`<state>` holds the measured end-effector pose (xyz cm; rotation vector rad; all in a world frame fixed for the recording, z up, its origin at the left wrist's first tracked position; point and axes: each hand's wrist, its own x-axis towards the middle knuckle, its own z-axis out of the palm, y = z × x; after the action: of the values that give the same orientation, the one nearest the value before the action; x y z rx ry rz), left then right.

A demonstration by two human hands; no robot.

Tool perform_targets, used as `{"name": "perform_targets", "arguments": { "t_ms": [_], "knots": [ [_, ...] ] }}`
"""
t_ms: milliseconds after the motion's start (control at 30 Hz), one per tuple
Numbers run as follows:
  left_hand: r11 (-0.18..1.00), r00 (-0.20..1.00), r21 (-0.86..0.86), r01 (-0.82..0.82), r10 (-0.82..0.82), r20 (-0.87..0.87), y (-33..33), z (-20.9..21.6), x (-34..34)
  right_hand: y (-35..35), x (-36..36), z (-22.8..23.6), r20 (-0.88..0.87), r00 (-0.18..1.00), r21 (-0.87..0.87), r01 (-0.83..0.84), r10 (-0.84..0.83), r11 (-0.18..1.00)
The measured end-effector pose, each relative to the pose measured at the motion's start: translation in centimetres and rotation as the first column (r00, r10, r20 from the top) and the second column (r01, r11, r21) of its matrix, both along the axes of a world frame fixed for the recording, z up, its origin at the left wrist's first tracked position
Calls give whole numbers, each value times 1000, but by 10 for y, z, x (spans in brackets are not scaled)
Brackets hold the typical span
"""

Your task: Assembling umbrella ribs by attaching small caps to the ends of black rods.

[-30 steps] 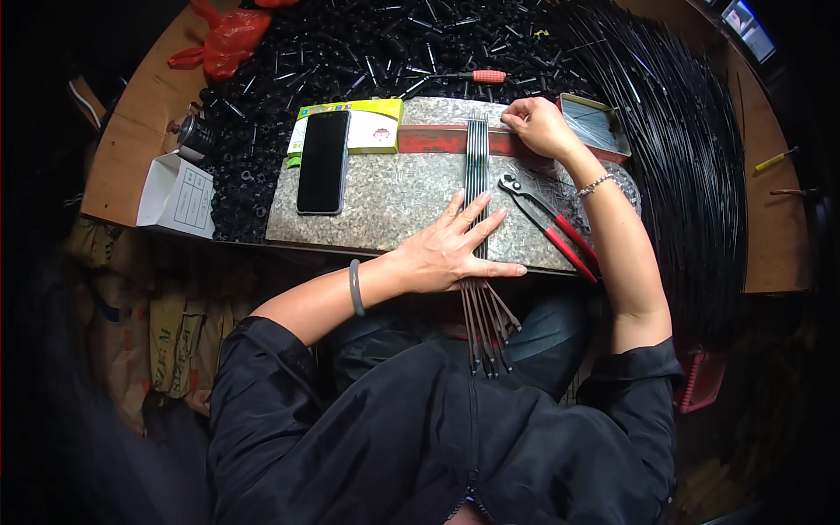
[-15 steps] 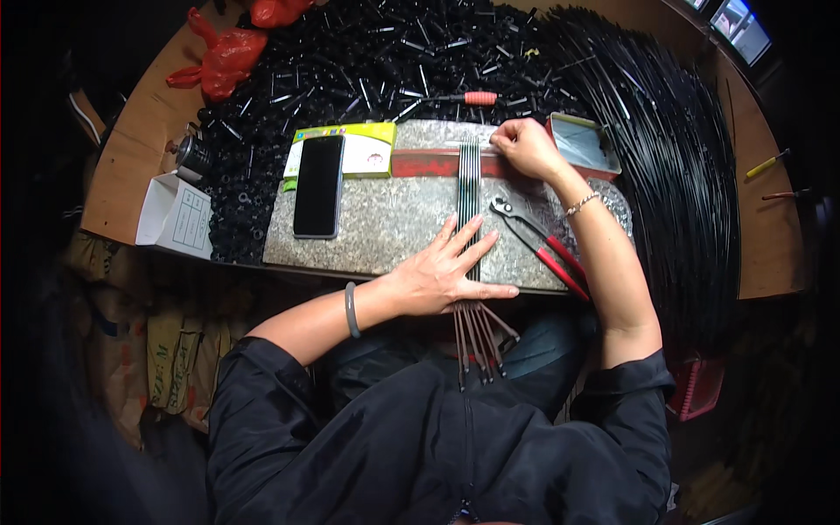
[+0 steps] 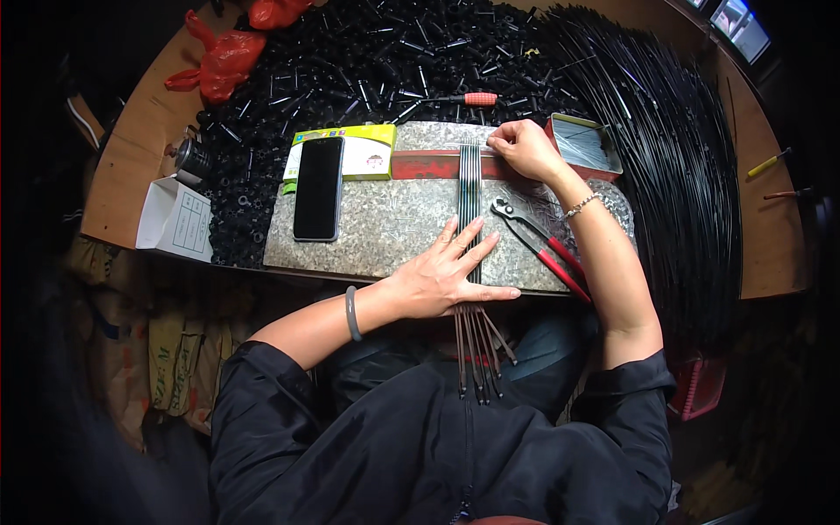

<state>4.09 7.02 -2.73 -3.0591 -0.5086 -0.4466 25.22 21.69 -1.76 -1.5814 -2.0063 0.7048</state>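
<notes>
My left hand [image 3: 437, 276] lies flat with spread fingers across a row of thin dark rods [image 3: 470, 192], pressing them on the speckled stone slab [image 3: 376, 214]. Their brown near ends with dark tips fan out past the slab's front edge, over my lap. The far ends rest across a red bar [image 3: 424, 164]. Just right of those ends, my right hand [image 3: 527, 149] is closed in a pinch; whatever its fingertips hold is too small to make out. Red-handled pliers [image 3: 541, 245] lie on the slab to the right of the rods.
A black phone [image 3: 318, 188] leans on a yellow-green box [image 3: 367, 153]. An open tin [image 3: 586, 144] holds thin pale pins. Behind lie heaped black parts [image 3: 350, 70], a red-handled tool [image 3: 479, 99] and many long black rods [image 3: 656, 131]. A white carton [image 3: 175, 219] and red bags [image 3: 229, 66] stand left.
My right hand has shifted very slightly left toward the rods' far ends. The rods' hanging near ends have swung a little. My left hand stays in place.
</notes>
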Motion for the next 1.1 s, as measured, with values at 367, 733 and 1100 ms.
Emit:
{"name": "perform_targets", "arguments": {
  "t_ms": [367, 733, 1100],
  "knots": [
    [1000, 1000, -14, 0, 0, 5, -1, -1, -1, 10, -5, 2, -67, 994, -87, -89, 84, 992],
    [997, 999, -73, 1, 2, 39, -2, -1, 0, 18, -13, 3, -147, 972, -83, -197, 184, 977],
    [990, 999, -136, 31, -25, 47, -3, 3, -5, -5, 86, 56, 354, 922, 129, 114, -153, 985]
  ]
}}
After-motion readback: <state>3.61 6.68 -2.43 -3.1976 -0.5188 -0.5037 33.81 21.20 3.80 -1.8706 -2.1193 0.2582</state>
